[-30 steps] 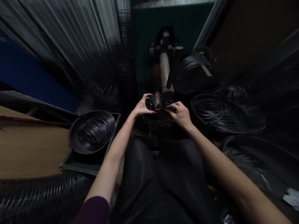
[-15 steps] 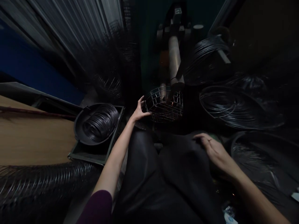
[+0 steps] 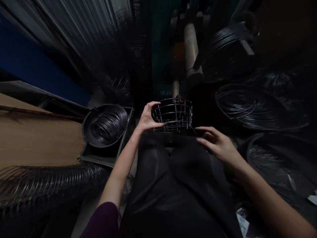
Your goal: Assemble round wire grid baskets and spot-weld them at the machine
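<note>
Dim workshop, wire coils [image 3: 260, 109] piled at right; left hand [image 3: 148, 117] has fingers clasping apparently complete wire basket [image 3: 173, 114], right hand [image 3: 219, 143] open, fingers free beside it.

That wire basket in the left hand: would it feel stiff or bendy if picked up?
The wire basket probably feels stiff: its rings and uprights hold a round shape while the left hand grips one side. It is likely light for its size, being mostly open gaps. Its round rim might let it roll if tipped on edge.
</note>
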`<state>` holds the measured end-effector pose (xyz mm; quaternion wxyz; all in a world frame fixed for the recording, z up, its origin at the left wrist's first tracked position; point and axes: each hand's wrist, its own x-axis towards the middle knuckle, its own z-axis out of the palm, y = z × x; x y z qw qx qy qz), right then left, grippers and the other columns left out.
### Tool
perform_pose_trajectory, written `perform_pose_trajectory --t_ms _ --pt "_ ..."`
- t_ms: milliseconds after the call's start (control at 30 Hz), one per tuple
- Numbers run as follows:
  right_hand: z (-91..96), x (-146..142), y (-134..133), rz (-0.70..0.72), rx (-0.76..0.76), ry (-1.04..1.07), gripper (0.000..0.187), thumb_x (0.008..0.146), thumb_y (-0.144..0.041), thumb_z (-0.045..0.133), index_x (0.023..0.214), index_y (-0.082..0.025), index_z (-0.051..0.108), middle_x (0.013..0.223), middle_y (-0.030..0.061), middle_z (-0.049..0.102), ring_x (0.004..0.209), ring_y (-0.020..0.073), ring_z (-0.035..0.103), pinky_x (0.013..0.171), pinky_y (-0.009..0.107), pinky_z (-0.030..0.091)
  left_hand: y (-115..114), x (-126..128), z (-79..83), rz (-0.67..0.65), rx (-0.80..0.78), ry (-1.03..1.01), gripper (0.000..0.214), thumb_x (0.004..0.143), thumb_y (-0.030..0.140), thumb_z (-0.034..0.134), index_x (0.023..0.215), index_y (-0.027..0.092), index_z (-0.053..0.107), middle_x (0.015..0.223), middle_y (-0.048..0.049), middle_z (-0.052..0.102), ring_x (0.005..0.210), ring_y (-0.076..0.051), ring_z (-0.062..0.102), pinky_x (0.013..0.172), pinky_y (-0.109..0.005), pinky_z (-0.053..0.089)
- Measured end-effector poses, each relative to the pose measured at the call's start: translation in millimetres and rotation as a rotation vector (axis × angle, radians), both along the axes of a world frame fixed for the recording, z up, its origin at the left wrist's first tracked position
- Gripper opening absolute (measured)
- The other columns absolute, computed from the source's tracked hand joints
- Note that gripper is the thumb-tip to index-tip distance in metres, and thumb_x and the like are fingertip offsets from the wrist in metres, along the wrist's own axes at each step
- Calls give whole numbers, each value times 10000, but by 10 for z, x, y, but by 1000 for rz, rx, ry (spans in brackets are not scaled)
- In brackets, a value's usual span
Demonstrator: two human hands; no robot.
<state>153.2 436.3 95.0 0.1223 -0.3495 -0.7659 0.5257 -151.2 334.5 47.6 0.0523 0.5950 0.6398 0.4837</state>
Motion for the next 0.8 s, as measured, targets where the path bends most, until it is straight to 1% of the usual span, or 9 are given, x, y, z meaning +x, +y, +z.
perform_pose_trajectory --t_ms 100,167,233,333,367,433,500,567,800 --pt "231 -464 57 135 -90 -37 488 765 -571 707 1002 -145 724 699 19 633 498 92 494 477 227 405 -7 186 176 -51 -77 152 809 591 374 883 1280 231 484 1316 -127 537 1281 -329 502 1097 -487 431" --pt "259 -682 134 171 -33 -120 403 805 -515 690 956 -145 740 729 35 673 538 111 547 509 232 423 18 282 232 -60 -116 201 811 574 332 885 1278 237 494 1334 -131 522 1286 -341 489 1093 -501 431" --pt "255 -800 187 197 200 -214 311 865 -429 654 974 -155 752 818 54 721 660 149 637 605 248 468 49 341 249 -55 -138 226 814 563 304 881 1278 234 499 1347 -135 507 1284 -346 481 1096 -505 428" --pt "273 -828 160 348 675 -398 311 939 -363 586 1132 -164 727 1034 98 745 891 223 700 733 288 492 94 374 234 -61 -151 227 795 571 304 873 1270 219 502 1349 -144 499 1286 -346 476 1101 -503 427" --pt "289 -814 131 414 791 -464 355 952 -353 566 1227 -162 687 1119 114 729 931 240 703 726 297 493 108 377 225 -60 -155 218 776 575 305 869 1256 216 507 1345 -145 503 1284 -344 480 1097 -503 430" --pt "319 -776 80 513 937 -581 443 972 -311 514 1385 -162 575 1255 134 678 944 251 706 665 298 482 140 384 206 -43 -157 189 732 576 304 864 1214 213 517 1330 -143 516 1282 -343 487 1089 -501 438" --pt "333 -741 68 563 1017 -644 468 983 -241 445 1440 -170 516 1317 128 645 925 237 709 618 286 458 180 395 188 -26 -149 160 700 572 299 863 1176 203 522 1315 -145 529 1273 -341 498 1080 -496 446" --pt "327 -718 102 571 1067 -655 455 993 -212 381 1421 -188 535 1331 109 639 908 221 709 597 277 436 230 409 178 -21 -132 138 692 575 303 865 1163 191 519 1314 -153 529 1261 -337 508 1071 -489 454" --pt "274 -713 278 519 1133 -629 461 1021 -276 316 1409 -225 561 1407 59 589 895 217 710 562 291 386 405 410 211 -48 -87 121 676 586 285 863 1149 200 498 1263 -136 552 1278 -335 503 1054 -483 467"
